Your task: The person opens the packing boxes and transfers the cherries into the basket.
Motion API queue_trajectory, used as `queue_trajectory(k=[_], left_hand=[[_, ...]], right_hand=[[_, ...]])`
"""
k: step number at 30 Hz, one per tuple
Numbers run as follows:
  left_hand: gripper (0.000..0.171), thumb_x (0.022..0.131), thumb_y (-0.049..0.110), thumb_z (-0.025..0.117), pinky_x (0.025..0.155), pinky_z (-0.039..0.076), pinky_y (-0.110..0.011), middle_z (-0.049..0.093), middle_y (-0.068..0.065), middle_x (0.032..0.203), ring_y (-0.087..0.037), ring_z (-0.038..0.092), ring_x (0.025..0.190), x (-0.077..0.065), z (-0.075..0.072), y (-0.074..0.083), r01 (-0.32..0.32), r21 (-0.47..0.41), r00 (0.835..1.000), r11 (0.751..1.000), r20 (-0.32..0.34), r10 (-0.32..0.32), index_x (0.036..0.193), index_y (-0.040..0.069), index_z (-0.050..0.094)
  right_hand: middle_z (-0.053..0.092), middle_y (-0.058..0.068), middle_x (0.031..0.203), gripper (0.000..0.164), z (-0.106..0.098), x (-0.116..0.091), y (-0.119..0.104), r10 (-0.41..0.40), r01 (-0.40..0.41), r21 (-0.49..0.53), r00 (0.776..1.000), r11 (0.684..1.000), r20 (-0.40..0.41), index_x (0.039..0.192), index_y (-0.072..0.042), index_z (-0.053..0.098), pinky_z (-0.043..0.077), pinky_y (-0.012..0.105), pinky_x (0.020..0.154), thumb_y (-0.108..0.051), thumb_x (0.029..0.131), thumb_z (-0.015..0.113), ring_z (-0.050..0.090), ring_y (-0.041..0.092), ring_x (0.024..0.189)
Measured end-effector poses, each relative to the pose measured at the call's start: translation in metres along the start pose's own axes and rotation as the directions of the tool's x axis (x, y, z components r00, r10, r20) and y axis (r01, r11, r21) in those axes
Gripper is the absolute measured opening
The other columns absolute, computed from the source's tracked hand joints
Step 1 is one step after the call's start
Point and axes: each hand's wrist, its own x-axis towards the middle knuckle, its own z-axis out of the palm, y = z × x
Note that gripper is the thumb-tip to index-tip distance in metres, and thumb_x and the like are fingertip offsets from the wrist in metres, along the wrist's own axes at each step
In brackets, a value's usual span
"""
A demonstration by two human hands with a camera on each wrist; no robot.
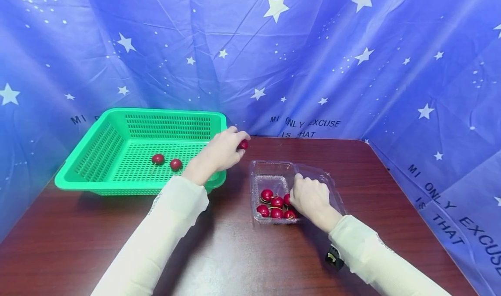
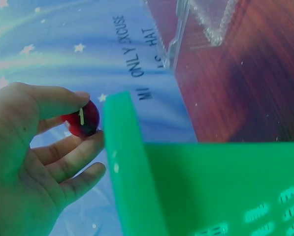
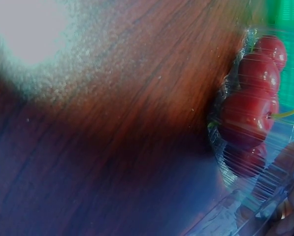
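Note:
My left hand pinches a red cherry between thumb and fingertips, just past the right rim of the green basket. In the left wrist view, a short pale stem shows on this cherry, and the other fingers are spread loosely. Two more cherries lie on the basket floor, one of them the left cherry. With curled fingers, my right hand grips the right side of the clear plastic box. Several red cherries sit in the front of that box; the hand partly covers one.
The box's clear lid lies folded out to the right, partly behind the right hand. Both containers stand on a dark reddish wooden table. A blue star-patterned curtain hangs along the table's back and right edges.

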Motion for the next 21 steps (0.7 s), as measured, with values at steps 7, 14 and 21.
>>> queue_trajectory(k=[7,14,21], left_hand=[[0.036,0.090,0.010,0.060,0.088,0.052,-0.048,0.060,-0.018,0.111,-0.030,0.056,0.098,-0.003,-0.010,-0.011,0.066,-0.039,0.998,0.997,-0.015,-0.067,0.125,0.005,0.061],[0.037,0.090,0.011,0.060,0.095,0.048,-0.051,0.059,-0.021,0.120,-0.035,0.055,0.109,-0.006,-0.024,-0.021,0.117,-0.062,0.992,0.991,-0.039,-0.120,0.127,0.003,0.059],[0.039,0.089,0.010,0.062,0.088,0.050,-0.052,0.060,-0.021,0.115,-0.034,0.052,0.105,-0.012,-0.032,-0.035,0.154,-0.092,0.986,0.984,-0.047,-0.159,0.127,0.002,0.059]], right_hand=[[0.069,0.025,0.070,0.016,0.000,0.000,0.001,0.003,-0.003,-0.002,1.000,1.000,0.003,0.075,-0.001,0.052,0.048,0.053,0.045,-0.016,0.081,0.053,0.064,0.044,0.060],[0.070,0.026,0.074,0.017,-0.002,0.001,0.000,0.010,-0.010,-0.002,1.000,1.000,0.025,0.077,-0.001,0.053,0.049,0.054,0.048,-0.017,0.082,0.053,0.065,0.045,0.063],[0.070,0.026,0.073,0.017,-0.002,0.000,0.000,0.007,-0.007,-0.001,1.000,1.000,0.021,0.077,-0.001,0.053,0.049,0.054,0.047,-0.017,0.082,0.054,0.065,0.045,0.063]])
